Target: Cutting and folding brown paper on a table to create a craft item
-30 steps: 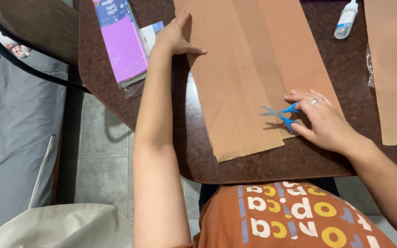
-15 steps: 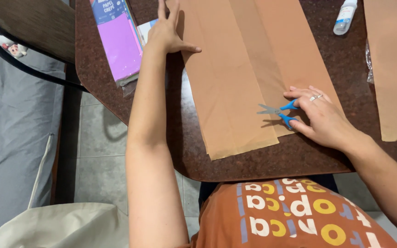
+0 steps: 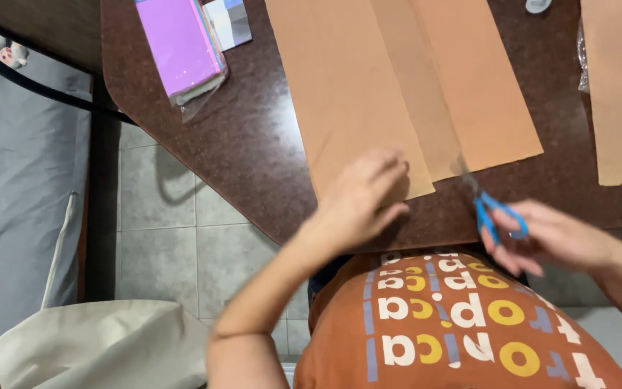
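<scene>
Scissors sit clamped in right hand; left hand presses paper, fingers spread.

The left hand covers the brown paper's near corner; both are motion-blurred.

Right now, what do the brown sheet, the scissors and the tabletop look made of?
Brown sheet: looks like kraft paper, matte, flat with a lengthwise fold line.
Scissors in the right hand: blue handles, probably plastic; blades blurred, likely metal.
Tabletop: dark speckled brown with a soft sheen, stone or a stone-look laminate; cannot tell which.
</scene>
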